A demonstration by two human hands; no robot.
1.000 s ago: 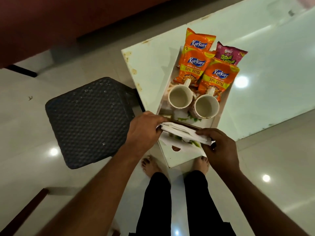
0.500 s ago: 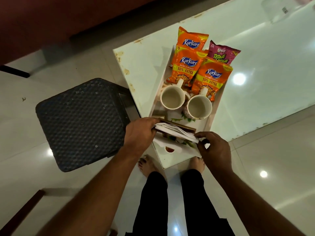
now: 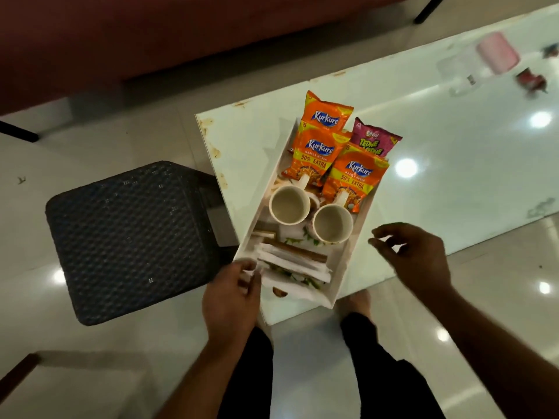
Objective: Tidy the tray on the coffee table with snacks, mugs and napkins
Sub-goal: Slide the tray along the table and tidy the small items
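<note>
A white tray (image 3: 341,278) lies on the near left corner of the coffee table (image 3: 453,164). Three orange snack packs (image 3: 314,155) and a pink pack (image 3: 376,141) fill its far end. Two empty cream mugs (image 3: 289,205) (image 3: 332,225) stand side by side in the middle. A stack of white napkins (image 3: 298,264) lies across the near end, over a brown strip. My left hand (image 3: 234,297) pinches the napkins' left end at the tray's near left corner. My right hand (image 3: 416,258) hovers to the right of the tray, fingers apart, holding nothing.
A black woven stool (image 3: 133,237) stands on the floor left of the table. A pink roll (image 3: 497,55) and a small red object (image 3: 532,80) lie at the table's far right. A dark red sofa (image 3: 181,28) runs behind. My legs stand at the table's near edge.
My right hand has let go of the napkins and moved right, away from the tray. The napkins now rest in the tray's near end, with my left hand still on them.
</note>
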